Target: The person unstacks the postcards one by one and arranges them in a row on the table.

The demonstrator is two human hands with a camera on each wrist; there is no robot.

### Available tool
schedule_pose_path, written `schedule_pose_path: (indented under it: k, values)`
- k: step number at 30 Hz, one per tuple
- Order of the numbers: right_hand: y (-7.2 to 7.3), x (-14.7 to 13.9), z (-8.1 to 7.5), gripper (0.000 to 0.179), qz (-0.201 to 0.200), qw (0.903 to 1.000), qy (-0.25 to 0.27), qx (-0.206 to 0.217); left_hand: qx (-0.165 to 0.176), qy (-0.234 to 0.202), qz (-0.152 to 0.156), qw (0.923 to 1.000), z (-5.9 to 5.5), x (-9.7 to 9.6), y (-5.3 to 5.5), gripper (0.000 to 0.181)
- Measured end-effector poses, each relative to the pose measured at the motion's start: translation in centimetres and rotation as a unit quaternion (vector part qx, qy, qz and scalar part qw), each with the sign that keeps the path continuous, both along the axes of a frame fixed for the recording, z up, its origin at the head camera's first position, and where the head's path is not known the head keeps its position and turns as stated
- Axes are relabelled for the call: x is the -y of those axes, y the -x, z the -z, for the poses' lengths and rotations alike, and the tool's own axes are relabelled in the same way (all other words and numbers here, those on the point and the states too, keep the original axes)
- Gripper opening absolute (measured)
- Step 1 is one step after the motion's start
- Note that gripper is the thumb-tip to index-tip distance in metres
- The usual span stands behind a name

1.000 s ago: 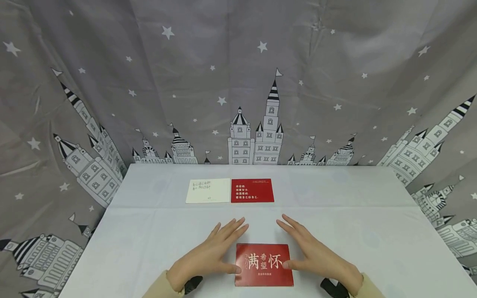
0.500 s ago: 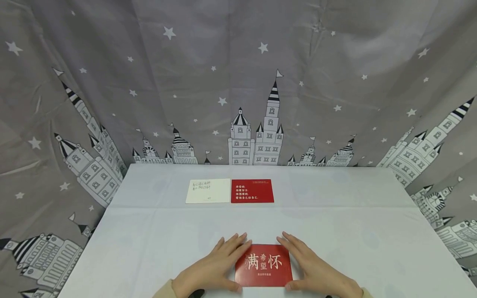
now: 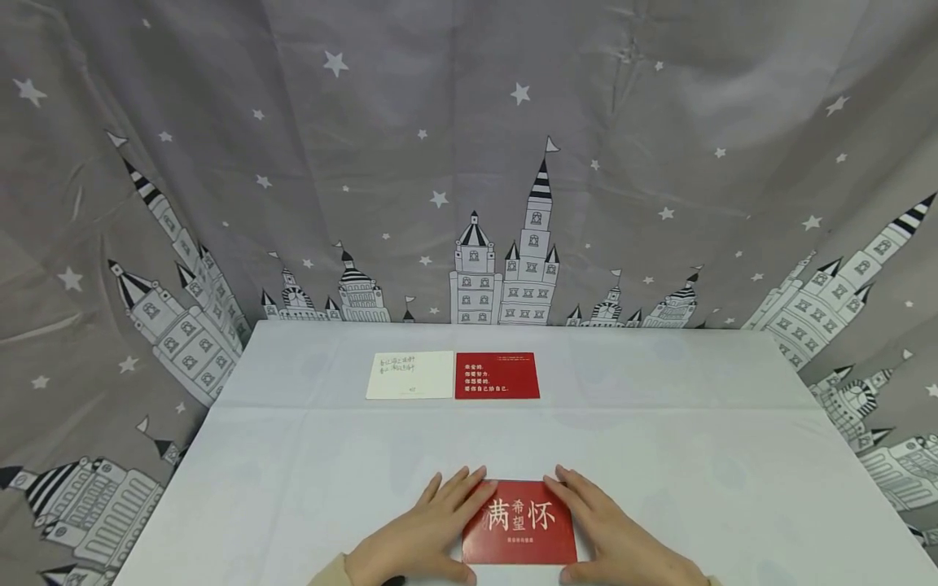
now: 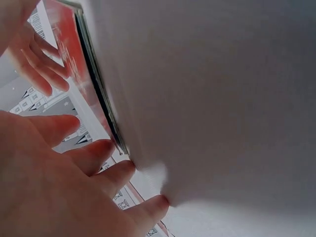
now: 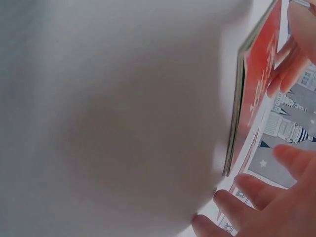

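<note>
The bare left hand [image 3: 428, 531] and bare right hand [image 3: 623, 541] flank a flat red rectangular card pack [image 3: 519, 551] with white lettering, lying on the white-covered table [image 3: 659, 456]. Their fingers are relaxed and spread, grasping nothing, at the pack's far corners; whether the tips touch is unclear. Bracketing the pack seems the step in hand; the next move would call for even inward pressure. Well beyond the pack lie a cream handwritten paper card [image 3: 410, 385] and a red white-lettered paper card [image 3: 519, 378].

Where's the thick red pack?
Head view, bottom centre: the thick red pack lies flat on the white table, between the left hand and right hand.
</note>
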State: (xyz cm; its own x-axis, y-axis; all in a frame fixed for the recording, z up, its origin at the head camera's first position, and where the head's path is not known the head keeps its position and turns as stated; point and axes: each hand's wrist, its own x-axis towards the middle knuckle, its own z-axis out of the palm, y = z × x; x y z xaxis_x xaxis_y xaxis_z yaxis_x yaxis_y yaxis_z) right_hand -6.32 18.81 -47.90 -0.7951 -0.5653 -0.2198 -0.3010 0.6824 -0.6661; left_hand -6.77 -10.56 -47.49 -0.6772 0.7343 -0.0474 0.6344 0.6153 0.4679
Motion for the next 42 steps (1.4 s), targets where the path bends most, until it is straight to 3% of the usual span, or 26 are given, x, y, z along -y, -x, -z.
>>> schedule_pose_path:
  k: [7,14,17,24,30,42]
  values:
    - [-0.1,0.1,0.4,0.097,-0.008,0.9985,-0.029,-0.045,0.004,0.01,-0.015,0.9998,0.3,-0.4,-0.1,0.096]
    - [-0.2,0.4,0.8,0.095,-0.016,0.9927,-0.065,-0.1,-0.017,0.016,-0.022,0.9995,0.6,-0.7,-0.2,0.091]
    - [-0.2,0.4,0.7,0.094,-0.009,0.9928,-0.07,-0.097,-0.016,0.013,-0.023,0.9995,0.7,-0.8,-0.2,0.088]
    - [-0.1,0.3,0.4,0.096,0.018,0.9976,-0.061,-0.029,0.005,0.007,-0.038,0.9992,0.4,-0.9,-0.1,0.086]
    - [-0.1,0.2,0.2,0.09,-0.009,0.9946,-0.063,-0.082,-0.027,0.009,-0.025,0.9993,0.4,-0.8,0.0,0.087]
    - [0.2,-0.2,-0.2,0.09,-0.015,0.9937,-0.058,-0.095,-0.017,-0.009,-0.022,0.9996,0.1,-0.5,0.1,0.086]
